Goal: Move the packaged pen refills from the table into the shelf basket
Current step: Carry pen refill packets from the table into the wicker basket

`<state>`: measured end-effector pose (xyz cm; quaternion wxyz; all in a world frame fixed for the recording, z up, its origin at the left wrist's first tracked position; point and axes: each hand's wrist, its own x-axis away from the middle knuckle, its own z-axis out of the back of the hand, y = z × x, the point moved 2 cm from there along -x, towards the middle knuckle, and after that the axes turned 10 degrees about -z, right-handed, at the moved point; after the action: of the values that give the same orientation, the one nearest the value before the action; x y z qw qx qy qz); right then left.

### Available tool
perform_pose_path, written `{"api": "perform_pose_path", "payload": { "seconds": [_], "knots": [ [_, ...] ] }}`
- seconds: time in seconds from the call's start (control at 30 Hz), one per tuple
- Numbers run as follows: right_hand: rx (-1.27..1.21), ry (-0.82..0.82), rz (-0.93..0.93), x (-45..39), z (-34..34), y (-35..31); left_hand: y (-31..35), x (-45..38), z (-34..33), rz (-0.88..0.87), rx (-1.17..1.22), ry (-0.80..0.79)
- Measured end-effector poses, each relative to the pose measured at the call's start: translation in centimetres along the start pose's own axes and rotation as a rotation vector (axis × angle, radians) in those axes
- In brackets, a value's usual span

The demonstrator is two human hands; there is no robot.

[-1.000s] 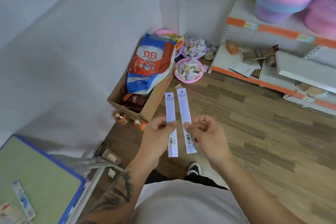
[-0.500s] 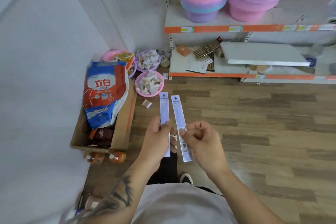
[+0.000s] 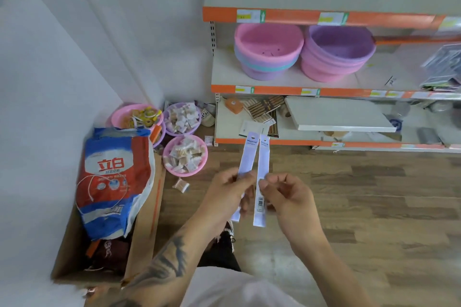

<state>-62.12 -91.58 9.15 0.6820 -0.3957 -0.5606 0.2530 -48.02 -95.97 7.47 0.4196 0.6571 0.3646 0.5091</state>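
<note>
Two long white packaged pen refills stand side by side in front of my chest. My left hand (image 3: 228, 194) pinches the left refill pack (image 3: 247, 157) near its lower half. My right hand (image 3: 287, 197) pinches the right refill pack (image 3: 263, 157) at about the same height. Both packs point up and away toward the shelf unit (image 3: 324, 17). On its middle shelf stand a stack of pink baskets (image 3: 268, 42) and a stack with a purple basket (image 3: 339, 45) on top. The table is out of view.
A cardboard box (image 3: 142, 227) with a red and blue detergent bag (image 3: 112, 177) sits on the wooden floor at the left. Small pink and purple bowls of packets (image 3: 185, 157) lie beside it. The bottom shelf holds a white board (image 3: 336, 114) and loose items.
The view has swung up and right toward the shelf, and the table has left the frame. Both hands keep their hold on the refill packs, now nearer the shelf.
</note>
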Motion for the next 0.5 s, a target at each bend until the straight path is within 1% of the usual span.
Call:
{"api": "perform_pose_path", "payload": {
  "seconds": [0.03, 0.07, 0.1, 0.17, 0.23, 0.33, 0.4, 0.5],
  "knots": [
    [-0.003, -0.011, 0.001, -0.1, -0.3, -1.1, 0.9, -0.5, 0.1, 0.001, 0.028, -0.001],
    [-0.013, 0.0, 0.011, -2.8, -1.6, -3.2, 2.5, -3.7, 1.3, 0.011, 0.059, -0.028],
    [-0.022, 0.0, 0.01, -3.6, -2.1, -4.4, 3.4, -5.1, 1.7, 0.006, 0.075, -0.046],
    [-0.035, -0.04, 0.029, -3.4, -2.5, -6.1, 4.5, -5.8, 1.7, 0.0, 0.135, -0.059],
    [-0.061, -0.039, 0.03, -4.7, -3.2, -7.6, 5.6, -7.9, 2.3, 0.024, 0.204, -0.1],
    [-0.084, -0.033, 0.001, -6.1, -4.2, -9.8, 6.9, -10.4, 2.8, 0.046, 0.235, -0.16],
    [-0.151, -0.071, -0.023, -7.2, -4.5, -11.0, 7.8, -11.7, 2.9, 0.049, 0.275, -0.181],
    [-0.217, -0.154, -0.06, -8.8, -5.3, -13.1, 8.9, -13.7, 3.2, 0.03, 0.349, -0.172]
  ]
}}
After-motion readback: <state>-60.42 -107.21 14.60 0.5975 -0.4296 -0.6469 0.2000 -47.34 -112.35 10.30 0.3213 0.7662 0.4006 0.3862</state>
